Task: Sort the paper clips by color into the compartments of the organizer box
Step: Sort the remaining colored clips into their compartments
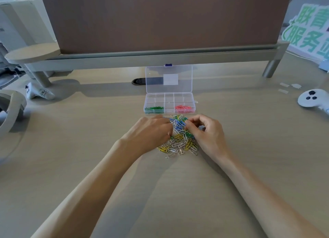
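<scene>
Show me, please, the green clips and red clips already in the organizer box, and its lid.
green clips (154,108): head view, middle of the bunch, near-left compartment.
red clips (183,107): head view, middle of the bunch, near-right compartment.
lid (185,77): head view, clear panel right of its label.

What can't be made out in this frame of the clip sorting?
Head view only.
Left hand: its fingertips are hidden by its own back, so any grip is unclear.
Right hand: whether it pinches a clip from the pile is too small to tell.
White controller: cut off by the right edge.
Green sign: cut off by the right edge.
</scene>
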`<move>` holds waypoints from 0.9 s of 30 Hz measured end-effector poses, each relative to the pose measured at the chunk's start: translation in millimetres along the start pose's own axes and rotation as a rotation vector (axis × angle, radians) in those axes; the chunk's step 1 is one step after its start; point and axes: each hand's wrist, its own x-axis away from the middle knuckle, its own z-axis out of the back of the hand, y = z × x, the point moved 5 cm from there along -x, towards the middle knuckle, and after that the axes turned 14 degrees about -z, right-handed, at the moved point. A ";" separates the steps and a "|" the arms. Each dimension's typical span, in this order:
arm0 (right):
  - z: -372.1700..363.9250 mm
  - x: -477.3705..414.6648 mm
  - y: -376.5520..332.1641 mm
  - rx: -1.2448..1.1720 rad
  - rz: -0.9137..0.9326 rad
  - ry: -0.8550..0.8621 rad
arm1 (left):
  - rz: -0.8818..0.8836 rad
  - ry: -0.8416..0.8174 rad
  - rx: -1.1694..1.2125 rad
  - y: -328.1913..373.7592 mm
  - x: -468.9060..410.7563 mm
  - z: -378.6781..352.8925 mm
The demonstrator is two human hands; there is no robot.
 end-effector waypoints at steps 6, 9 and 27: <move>-0.3 0.3 1.5 -0.007 -0.017 0.004 | -0.138 -0.321 -0.212 2.9 -21.5 0.9; 1.2 1.2 1.8 -0.023 -0.019 0.001 | -0.152 -0.385 -0.247 0.6 -28.6 -2.4; 0.9 1.9 2.2 0.103 0.028 -0.055 | 0.321 0.182 0.747 -19.2 -5.1 -17.0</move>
